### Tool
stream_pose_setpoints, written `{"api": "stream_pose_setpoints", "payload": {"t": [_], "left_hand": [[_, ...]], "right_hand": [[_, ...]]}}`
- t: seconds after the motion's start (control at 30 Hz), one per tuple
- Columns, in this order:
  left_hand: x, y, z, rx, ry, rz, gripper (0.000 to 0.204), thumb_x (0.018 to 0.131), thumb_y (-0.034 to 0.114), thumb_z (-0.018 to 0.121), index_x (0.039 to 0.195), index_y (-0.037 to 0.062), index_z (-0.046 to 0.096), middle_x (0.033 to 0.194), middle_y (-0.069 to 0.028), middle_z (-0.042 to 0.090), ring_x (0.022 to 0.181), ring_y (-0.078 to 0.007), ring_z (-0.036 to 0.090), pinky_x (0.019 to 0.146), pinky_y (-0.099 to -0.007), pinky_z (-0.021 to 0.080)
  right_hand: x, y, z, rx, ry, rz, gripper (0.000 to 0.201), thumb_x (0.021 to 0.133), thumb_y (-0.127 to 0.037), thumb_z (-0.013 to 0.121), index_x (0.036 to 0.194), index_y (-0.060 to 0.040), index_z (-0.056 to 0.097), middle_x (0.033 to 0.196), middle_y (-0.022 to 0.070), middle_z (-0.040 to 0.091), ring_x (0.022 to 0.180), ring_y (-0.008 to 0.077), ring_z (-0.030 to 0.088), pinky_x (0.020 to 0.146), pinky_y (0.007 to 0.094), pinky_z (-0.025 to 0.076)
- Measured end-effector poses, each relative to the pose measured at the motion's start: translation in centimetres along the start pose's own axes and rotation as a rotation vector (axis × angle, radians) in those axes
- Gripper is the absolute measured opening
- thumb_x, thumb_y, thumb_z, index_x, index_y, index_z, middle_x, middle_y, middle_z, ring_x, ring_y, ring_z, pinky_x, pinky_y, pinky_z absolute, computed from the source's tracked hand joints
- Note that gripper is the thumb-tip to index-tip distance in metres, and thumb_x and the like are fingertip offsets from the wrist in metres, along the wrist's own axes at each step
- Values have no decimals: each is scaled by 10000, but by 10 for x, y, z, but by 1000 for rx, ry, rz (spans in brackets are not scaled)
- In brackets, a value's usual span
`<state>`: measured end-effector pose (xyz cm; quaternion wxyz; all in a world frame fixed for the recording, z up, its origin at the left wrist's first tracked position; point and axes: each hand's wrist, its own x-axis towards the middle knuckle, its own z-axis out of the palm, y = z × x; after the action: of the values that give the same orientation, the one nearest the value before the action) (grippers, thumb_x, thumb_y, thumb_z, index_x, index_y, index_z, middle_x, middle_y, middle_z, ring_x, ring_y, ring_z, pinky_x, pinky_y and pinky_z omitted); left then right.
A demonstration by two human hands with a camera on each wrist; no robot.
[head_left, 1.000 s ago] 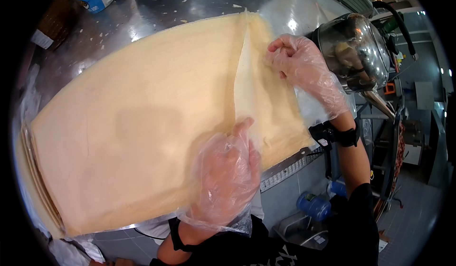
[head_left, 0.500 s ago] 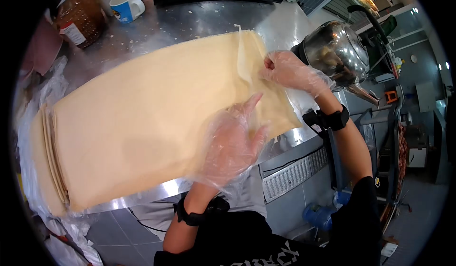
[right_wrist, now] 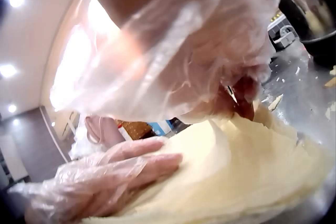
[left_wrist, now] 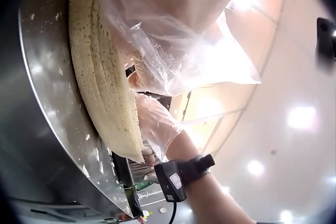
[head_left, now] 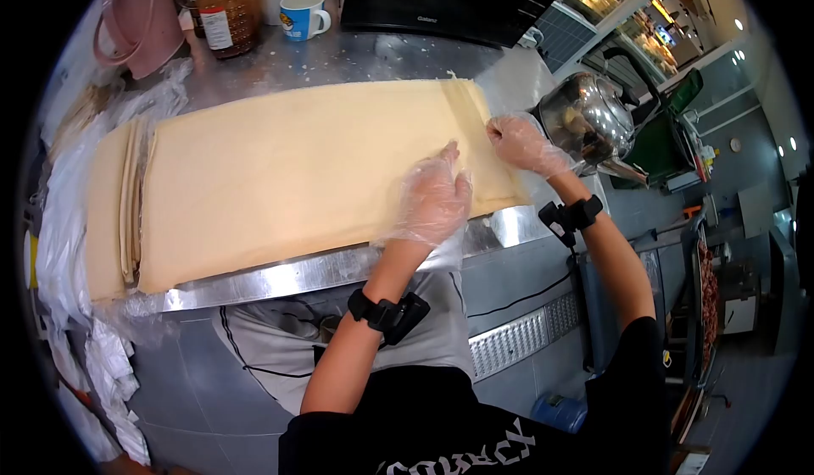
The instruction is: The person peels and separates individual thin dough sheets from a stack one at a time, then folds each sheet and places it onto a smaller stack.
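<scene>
A stack of thin, cream-coloured sheets (head_left: 297, 170) covers much of the metal table, its layered edge visible in the left wrist view. My left hand (head_left: 432, 200), in a clear plastic glove, lies over the right part of the top sheet with its fingers extended. In the right wrist view, the left fingers (right_wrist: 152, 163) rest on the sheet. My right hand (head_left: 526, 144), gloved too, has curled fingers at the far right edge. There it pinches the sheet's edge, which rises to a peak under the fingertips. The glove partly hides this grip.
A steel kettle (head_left: 589, 119) stands close beyond the right hand. Folded layers (head_left: 127, 208) lie at the stack's left end, beside crumpled plastic film (head_left: 72, 187). Along the back stand a blue-and-white mug (head_left: 301, 22), a brown jar (head_left: 227, 17), a pink jug (head_left: 140, 26) and a black appliance (head_left: 432, 5).
The raised flap across the right part of the sheet has shrunk to a narrow strip near the right edge. The head view has shifted, showing more of the table's back.
</scene>
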<state>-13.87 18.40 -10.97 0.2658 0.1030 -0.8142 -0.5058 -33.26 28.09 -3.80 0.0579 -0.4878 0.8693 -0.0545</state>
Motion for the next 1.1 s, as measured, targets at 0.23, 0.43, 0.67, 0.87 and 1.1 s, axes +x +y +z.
{"api": "stream_pose_setpoints", "payload": {"t": [0.23,0.43,0.67,0.87,1.1], "left_hand": [[2,-9,5,10,34,11,491,896,86,465,1363,-66,462,1234,-230,640,1141,-382,604,1020,-430,445],[7,-6,-3,38,-48,-87,478,911,81,432,1375,-33,441,1251,-180,649,1170,-365,595,1040,-406,430],[8,0,-8,203,-322,164,473,967,201,390,1397,17,463,1347,-187,588,1224,-351,561,1122,-424,333],[11,3,-7,164,-535,202,413,980,256,411,1330,85,547,1213,-218,640,1137,-374,600,1018,-455,423],[-40,32,-96,625,-295,106,369,972,307,476,1221,87,635,1104,-157,683,1087,-329,628,993,-467,456]], "right_hand": [[2,-25,4,59,123,3,208,857,-154,538,911,-4,671,958,254,662,889,434,623,814,458,500],[2,-34,-22,547,-150,290,269,927,-250,581,1089,-54,668,1030,129,705,946,227,686,817,372,524],[-27,-30,-27,1370,-326,492,574,929,-465,665,1255,0,583,1055,46,680,830,121,645,704,258,517],[-7,-16,14,139,-26,169,458,888,-417,652,1024,20,646,978,226,711,872,352,704,780,458,550],[5,-13,34,-182,197,6,241,930,-190,507,917,26,613,852,296,662,819,469,655,747,539,523]]}}
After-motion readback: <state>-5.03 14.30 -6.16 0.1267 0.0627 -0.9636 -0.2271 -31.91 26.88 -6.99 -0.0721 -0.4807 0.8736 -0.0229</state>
